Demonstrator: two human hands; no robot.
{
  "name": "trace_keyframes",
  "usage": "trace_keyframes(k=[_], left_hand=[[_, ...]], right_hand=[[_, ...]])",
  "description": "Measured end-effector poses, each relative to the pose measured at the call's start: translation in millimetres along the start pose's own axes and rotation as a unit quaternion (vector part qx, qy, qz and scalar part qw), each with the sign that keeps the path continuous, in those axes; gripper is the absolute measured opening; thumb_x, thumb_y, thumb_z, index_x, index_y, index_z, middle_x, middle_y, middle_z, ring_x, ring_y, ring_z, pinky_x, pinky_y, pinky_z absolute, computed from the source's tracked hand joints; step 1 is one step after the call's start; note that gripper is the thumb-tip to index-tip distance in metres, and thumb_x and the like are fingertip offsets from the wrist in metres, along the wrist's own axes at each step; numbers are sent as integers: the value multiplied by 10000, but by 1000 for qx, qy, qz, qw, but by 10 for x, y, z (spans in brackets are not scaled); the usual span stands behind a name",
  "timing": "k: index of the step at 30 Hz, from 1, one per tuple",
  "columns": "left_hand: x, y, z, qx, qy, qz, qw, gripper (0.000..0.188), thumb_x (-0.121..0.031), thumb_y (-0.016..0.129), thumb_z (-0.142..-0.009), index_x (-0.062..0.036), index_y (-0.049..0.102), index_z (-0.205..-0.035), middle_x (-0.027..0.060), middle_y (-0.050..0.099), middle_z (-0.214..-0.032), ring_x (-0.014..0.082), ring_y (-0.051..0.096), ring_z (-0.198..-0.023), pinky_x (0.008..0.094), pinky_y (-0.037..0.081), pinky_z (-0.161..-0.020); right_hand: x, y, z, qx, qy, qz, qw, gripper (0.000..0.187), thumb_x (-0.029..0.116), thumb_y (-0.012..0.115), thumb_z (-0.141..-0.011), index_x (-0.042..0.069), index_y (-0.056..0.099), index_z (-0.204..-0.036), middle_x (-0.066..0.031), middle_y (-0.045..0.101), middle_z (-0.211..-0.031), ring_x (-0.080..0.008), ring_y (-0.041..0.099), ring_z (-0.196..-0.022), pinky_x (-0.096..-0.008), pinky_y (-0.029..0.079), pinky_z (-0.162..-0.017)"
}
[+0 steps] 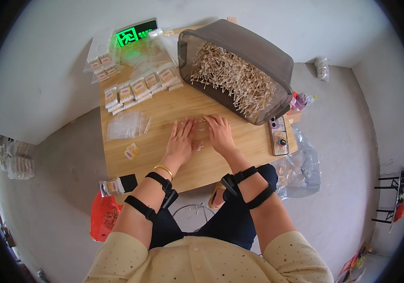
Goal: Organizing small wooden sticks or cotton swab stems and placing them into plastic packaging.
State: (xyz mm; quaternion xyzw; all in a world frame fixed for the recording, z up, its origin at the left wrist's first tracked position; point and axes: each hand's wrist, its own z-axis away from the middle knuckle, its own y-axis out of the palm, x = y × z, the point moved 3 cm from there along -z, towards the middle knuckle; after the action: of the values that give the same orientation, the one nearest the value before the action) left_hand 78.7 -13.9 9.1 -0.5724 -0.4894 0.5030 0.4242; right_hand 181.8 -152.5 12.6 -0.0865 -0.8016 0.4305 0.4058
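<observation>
**Left hand [181, 137] and right hand [220, 134] beside small white pieces [201, 129] on a wood-toned surface [203, 169]**

The white pieces lie scattered at the centre of the frame, between the two hands. The left hand rests palm down, fingers extended and thumb spread toward the pieces. The right hand is bent down to the surface, its fingertips beside the topmost pieces; whether it grips anything cannot be told.

At upper centre to right, a grey bin [254, 45] lies tipped, its opening toward the hands, with a heap of cotton swabs [232, 78] inside. Filled swab packs [139, 87] stand in overlapping rows at upper left, below a lit green sign [133, 35]. Under those rows lie flat clear bags [125, 126], and below them yellow-and-white cards [131, 151]. A phone [280, 140] lies near the right edge of the surface. A red bag [102, 217] sits at lower left, beyond the surface's edge.
</observation>
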Motion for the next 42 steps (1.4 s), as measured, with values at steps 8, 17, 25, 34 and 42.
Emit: trace_keyframes(k=[8, 17, 25, 34, 42], left_hand=[[-83, -193, 457, 35, 28, 4, 999, 748, -507, 476, -1033, -11, 343, -1577, 136, 405, -1579, 282, 320, -1508, 536, 131, -1283], [-147, -70, 618, 71, 11, 12, 997, 824, -536, 435, -1045, 19, 220, -1615, 166, 232, -1693, 307, 155, -1588, 542, 70, -1284], [-181, -48, 350, 53, -42, -23, 997, 806, -527, 417, -1054, 9, 213, -1620, 161, 256, -1685, 299, 193, -1578, 552, 56, -1277], [-27, -48, 330, 24, -27, 8, 999, 775, -527, 421, -1051, -16, 263, -1612, 122, 283, -1683, 244, 206, -1579, 562, 20, -1279], [-29, -122, 501, 28, 28, -47, 998, 734, -503, 468, -1030, -50, 333, -1593, 122, 302, -1673, 249, 229, -1572, 581, 37, -1278]], right_hand=[[116, 212, 34, 90, -23, 1, 996, 437, 26, 582, -877, 157, 685, -1281, -85, 593, -1228, -321, 524, -1188, -453, 429, -1016], [165, 268, 89, 117, -47, -81, 989, 389, 12, 548, -903, 162, 713, -1222, -79, 629, -1175, -324, 542, -1153, -460, 430, -1001], [76, 182, -46, -11, 18, -166, 986, 393, -74, 505, -886, 103, 701, -1177, -146, 659, -1078, -393, 591, -1011, -459, 484, -923], [-28, -5, 113, -63, 49, -118, 990, 324, -62, 533, -901, 91, 724, -1114, -156, 658, -1085, -395, 581, -1017, -462, 489, -917], [-21, 4, 157, -65, 52, -111, 990, 292, -39, 536, -916, 98, 728, -1089, -155, 655, -1070, -392, 574, -1023, -468, 482, -919]])
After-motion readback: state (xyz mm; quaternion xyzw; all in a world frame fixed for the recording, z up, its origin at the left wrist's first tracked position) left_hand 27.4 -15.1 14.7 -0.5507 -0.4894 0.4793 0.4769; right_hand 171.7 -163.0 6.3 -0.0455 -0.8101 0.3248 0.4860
